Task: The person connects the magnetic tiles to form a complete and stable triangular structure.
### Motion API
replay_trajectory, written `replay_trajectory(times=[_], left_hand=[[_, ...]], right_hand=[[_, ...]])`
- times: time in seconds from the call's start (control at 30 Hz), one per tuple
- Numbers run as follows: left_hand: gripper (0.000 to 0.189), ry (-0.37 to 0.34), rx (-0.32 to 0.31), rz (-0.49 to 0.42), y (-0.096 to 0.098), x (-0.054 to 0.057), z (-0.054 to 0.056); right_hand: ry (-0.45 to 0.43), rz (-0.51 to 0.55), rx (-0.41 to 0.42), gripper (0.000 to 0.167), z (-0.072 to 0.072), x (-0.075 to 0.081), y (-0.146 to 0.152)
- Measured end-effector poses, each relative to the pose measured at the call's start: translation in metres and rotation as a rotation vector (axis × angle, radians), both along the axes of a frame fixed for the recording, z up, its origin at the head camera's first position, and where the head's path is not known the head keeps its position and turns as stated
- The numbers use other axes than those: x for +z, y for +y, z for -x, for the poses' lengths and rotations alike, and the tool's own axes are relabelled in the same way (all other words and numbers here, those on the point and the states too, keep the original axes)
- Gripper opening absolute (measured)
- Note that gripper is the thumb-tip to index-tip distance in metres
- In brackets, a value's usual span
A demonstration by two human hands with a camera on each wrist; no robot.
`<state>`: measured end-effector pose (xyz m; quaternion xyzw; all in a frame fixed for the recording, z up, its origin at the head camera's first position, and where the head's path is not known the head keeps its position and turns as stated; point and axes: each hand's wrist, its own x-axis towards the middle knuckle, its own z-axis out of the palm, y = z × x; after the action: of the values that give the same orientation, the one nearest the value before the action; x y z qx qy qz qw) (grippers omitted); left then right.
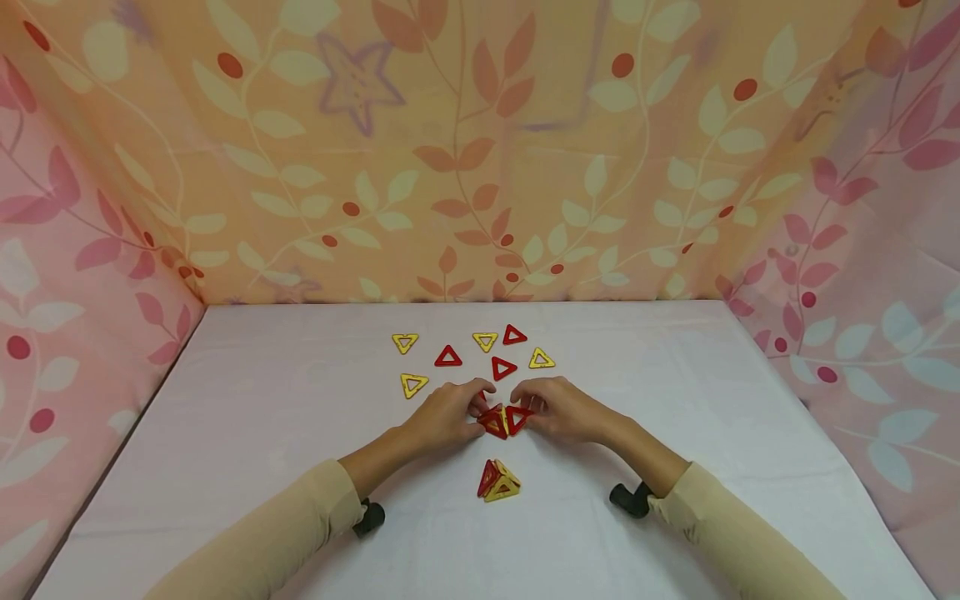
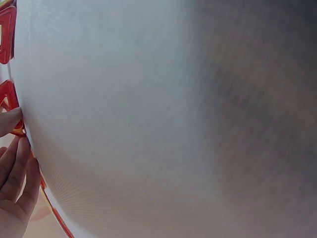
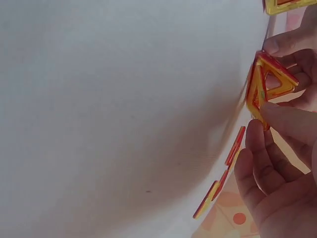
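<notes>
Between the two hands, a cluster of red and yellow triangular magnetic tiles [image 1: 493, 423] stands on the table, some of them tilted up against each other. My left hand [image 1: 450, 412] pinches the cluster's left side; in the left wrist view its thumb and fingers meet at the corner of a red tile [image 2: 8, 89]. From the right, my right hand [image 1: 562, 408] pinches the tiles. The right wrist view shows its thumb and fingers on the lower corner of a yellow tile [image 3: 261, 94] that leans with red ones. The fingers hide part of the cluster.
Nearer the body stands a small red and yellow pyramid [image 1: 500, 483] of the same tiles. Beyond the hands lie several loose flat tiles, among them a red triangle [image 1: 448, 364] and a yellow triangle [image 1: 406, 336]. Patterned curtains [image 1: 465, 233] border the white table [image 1: 262, 400].
</notes>
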<state>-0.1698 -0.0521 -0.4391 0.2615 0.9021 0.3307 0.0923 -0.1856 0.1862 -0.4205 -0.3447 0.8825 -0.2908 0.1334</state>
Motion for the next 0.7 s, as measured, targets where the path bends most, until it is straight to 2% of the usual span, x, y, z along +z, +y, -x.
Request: replay_trajectory(times=[0.7], left_hand=[[0.053, 0.005, -0.004, -0.005, -0.0002, -0.0027, 0.0019]], right_hand=[[0.002, 0.019, -0.008, 0.027, -0.0008, 0.0052, -0.0086]])
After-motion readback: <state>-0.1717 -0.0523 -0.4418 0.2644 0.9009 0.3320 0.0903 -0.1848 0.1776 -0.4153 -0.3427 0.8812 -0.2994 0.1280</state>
